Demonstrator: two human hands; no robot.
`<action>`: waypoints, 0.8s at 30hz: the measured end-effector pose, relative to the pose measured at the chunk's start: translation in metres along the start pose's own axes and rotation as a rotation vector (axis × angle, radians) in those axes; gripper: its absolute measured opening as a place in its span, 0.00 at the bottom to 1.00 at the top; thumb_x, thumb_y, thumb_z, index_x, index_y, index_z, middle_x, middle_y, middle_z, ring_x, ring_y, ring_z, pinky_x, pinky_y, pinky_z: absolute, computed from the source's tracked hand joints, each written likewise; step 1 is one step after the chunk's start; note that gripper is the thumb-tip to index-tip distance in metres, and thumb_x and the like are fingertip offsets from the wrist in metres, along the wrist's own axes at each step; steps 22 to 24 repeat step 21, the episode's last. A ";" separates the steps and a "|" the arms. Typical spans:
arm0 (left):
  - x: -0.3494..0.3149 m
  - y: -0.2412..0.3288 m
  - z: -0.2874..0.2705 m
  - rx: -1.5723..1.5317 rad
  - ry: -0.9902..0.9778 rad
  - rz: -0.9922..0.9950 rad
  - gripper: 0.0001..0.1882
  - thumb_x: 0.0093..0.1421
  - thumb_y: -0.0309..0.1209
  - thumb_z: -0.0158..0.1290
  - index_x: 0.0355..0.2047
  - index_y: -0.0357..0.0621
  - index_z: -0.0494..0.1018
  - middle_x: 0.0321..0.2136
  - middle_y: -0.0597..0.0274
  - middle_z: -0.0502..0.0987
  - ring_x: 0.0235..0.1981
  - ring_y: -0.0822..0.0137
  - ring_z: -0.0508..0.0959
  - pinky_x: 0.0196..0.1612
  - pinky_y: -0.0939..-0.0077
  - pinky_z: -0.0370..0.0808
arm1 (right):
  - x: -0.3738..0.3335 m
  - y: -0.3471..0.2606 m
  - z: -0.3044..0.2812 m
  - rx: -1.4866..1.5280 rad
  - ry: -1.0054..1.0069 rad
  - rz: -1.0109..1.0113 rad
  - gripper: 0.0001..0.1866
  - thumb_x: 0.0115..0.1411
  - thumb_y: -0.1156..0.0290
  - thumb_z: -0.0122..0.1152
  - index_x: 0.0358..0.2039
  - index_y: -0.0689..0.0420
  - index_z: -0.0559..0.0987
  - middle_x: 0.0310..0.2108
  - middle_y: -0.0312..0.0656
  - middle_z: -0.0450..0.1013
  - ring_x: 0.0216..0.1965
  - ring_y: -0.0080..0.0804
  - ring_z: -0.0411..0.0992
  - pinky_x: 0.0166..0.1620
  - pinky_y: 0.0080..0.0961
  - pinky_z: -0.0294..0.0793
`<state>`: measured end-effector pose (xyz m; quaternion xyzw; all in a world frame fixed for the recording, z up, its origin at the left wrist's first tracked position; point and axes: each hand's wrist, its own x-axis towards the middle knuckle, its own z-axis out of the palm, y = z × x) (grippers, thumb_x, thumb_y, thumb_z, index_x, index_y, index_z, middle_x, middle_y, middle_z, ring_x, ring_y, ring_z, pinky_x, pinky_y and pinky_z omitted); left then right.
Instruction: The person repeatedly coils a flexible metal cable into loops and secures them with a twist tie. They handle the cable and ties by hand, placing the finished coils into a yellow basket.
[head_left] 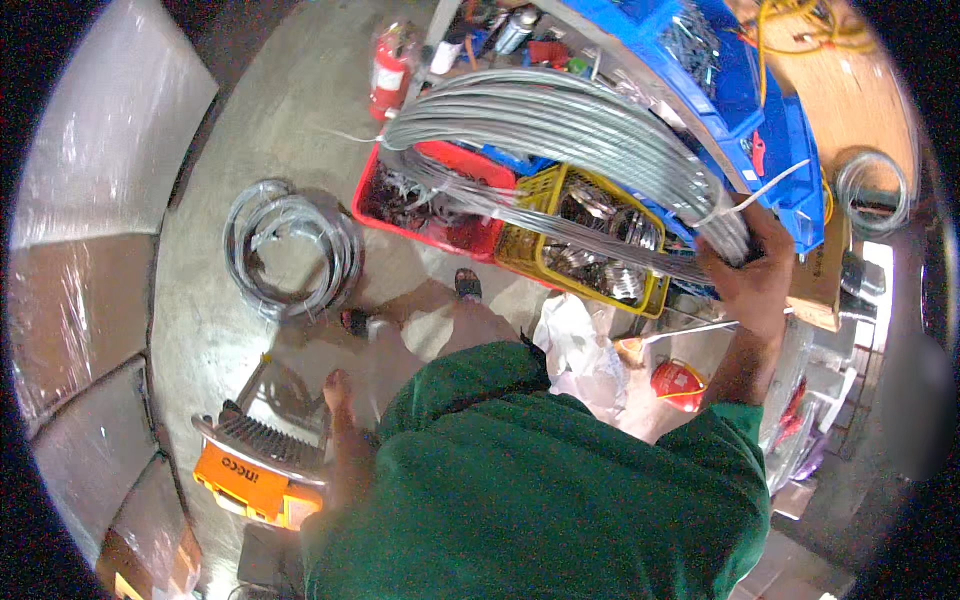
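A large coil of grey wire (pixel 560 115) spans the upper middle of the head view, above the red and yellow crates. White ties bind it at both ends. My right hand (pixel 745 275) is wrapped round the coil's right end, close to one tie. My left hand (pixel 338 390) hangs low beside my left leg, near an orange machine (pixel 245 480) with a ribbed black part. Its fingers are too small and turned away to make out. A looser coil of grey wire (pixel 290 250) lies on the floor to the left.
A red crate (pixel 450 240) and a yellow crate (pixel 585 290) hold metal pieces. Blue bins (pixel 735 115) stand at upper right, a fire extinguisher (pixel 390 75) at the back. Wrapped boxes (pixel 90 300) line the left. White plastic bags (pixel 575 345) lie by my right side.
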<state>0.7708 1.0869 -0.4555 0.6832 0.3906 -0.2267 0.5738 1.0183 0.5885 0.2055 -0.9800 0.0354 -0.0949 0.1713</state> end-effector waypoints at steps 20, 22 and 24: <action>-0.072 0.085 0.226 0.356 -0.196 0.104 0.23 0.57 0.51 0.55 0.46 0.49 0.77 0.42 0.51 0.80 0.39 0.56 0.82 0.41 0.60 0.78 | -0.017 0.362 -0.109 0.314 -0.307 0.318 0.26 0.42 0.82 0.67 0.47 0.69 0.78 0.38 0.39 0.78 0.40 0.23 0.73 0.48 0.24 0.72; -0.077 0.092 0.220 0.272 -0.171 -0.091 0.25 0.57 0.53 0.55 0.46 0.50 0.78 0.43 0.50 0.81 0.40 0.55 0.82 0.43 0.60 0.79 | -0.013 0.371 -0.113 0.355 -0.334 0.314 0.27 0.42 0.82 0.67 0.47 0.67 0.79 0.38 0.39 0.78 0.40 0.22 0.73 0.48 0.24 0.72; -0.077 0.092 0.220 0.272 -0.171 -0.091 0.25 0.57 0.53 0.55 0.46 0.50 0.78 0.43 0.50 0.81 0.40 0.55 0.82 0.43 0.60 0.79 | -0.013 0.371 -0.113 0.355 -0.334 0.314 0.27 0.42 0.82 0.67 0.47 0.67 0.79 0.38 0.39 0.78 0.40 0.22 0.73 0.48 0.24 0.72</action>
